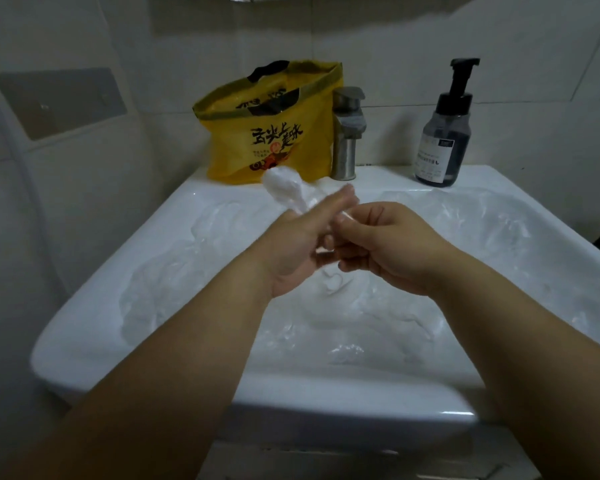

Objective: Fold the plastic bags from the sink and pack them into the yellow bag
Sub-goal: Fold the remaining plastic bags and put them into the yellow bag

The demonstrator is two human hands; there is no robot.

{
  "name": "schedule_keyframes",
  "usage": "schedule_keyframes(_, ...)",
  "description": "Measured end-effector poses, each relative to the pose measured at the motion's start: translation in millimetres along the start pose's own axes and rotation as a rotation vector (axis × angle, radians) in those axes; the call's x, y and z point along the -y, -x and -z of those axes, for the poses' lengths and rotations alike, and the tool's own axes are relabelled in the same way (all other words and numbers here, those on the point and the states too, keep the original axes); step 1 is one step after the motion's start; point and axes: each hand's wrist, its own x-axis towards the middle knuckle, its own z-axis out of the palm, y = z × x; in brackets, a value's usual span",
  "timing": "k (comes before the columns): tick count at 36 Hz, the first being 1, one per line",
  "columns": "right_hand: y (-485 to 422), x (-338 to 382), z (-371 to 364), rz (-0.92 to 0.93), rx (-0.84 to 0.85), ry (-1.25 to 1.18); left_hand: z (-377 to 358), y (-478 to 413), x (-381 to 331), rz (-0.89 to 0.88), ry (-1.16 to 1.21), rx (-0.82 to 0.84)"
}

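A white-tiled bathroom wall backs a white sink (84, 341), whose basin is filled with crumpled clear plastic bags (361, 323). On the back rim the yellow bag (271, 133) stands open-mouthed, just beside the faucet (347, 133); a dark pump bottle (444, 133) stands further right. Above the basin, the right hand (388, 247) pinches one end of a twisted white bag (284, 188). The bag's wadded end rises past the left hand (298, 251), whose forefingers are stretched out; blur hides whether it grips.
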Motion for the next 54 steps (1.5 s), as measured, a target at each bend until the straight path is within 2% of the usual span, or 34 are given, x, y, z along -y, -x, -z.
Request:
schedule_keyframes(2, 0.1, -2.1, -3.8, 0.000, -0.001, 0.050, -5.6, 1.8, 2.4, 0.061, -0.064, 0.008)
schedule_keyframes(4, -0.5, -2.8, -4.5, 0.001, 0.014, 0.096, -5.4, 0.9, 2.1, 0.077, -0.043, -0.051)
schedule_keyframes(10, -3.2, 1.5, 2.5, -0.041, 0.033, 0.110, 4.5, -4.9, -8.4, -0.024, 0.151, -0.180)
schedule_keyframes(15, -4.0, 0.9, 5.6, -0.056, 0.021, 0.136, 13.2, -8.0, -3.4, -0.082, -0.097, -0.418)
schedule_keyframes(17, -3.9, -0.9, 8.3, -0.065, 0.011, 0.144, 18.4, -7.4, -1.9, -0.102, -0.143, -0.462)
schedule_keyframes(19, -3.1, -0.2, 11.1, -0.070, -0.006, 0.149, 22.3, -4.3, -2.7, -0.108, -0.195, -0.455)
schedule_keyframes(24, -4.7, 13.5, 22.3, -0.078, -0.065, 0.173, 25.9, 1.6, -17.0, -0.050, -0.197, -0.317)
schedule_keyframes(29, -10.8, 41.7, 32.3, -0.080, -0.029, 0.280, 39.3, 5.3, -43.9, -0.038, -0.265, -0.238)
schedule_keyframes(32, -17.8, 53.8, 31.4, -0.067, 0.001, 0.322, 45.4, 3.8, -56.5, -0.066, -0.364, -0.244)
schedule_keyframes(38, -39.6, 67.0, 19.8, 0.019, -0.053, 0.273, 55.5, -7.8, -75.7, -0.177, -0.393, -0.395)
schedule_keyframes(45, -80.7, 81.1, 15.2, 0.122, -0.164, 0.259, 91.2, -28.9, -106.0, -0.367, -0.267, -0.726)
schedule_keyframes(49, -103.2, 87.0, 10.9, 0.179, -0.220, 0.296, 106.1, -52.2, -123.5, -0.418, -0.442, -0.808)
schedule_keyframes(54, -127.4, 88.4, 9.4, 0.207, -0.213, 0.288, 113.2, -90.4, -136.9, -0.373, -0.614, -0.789)
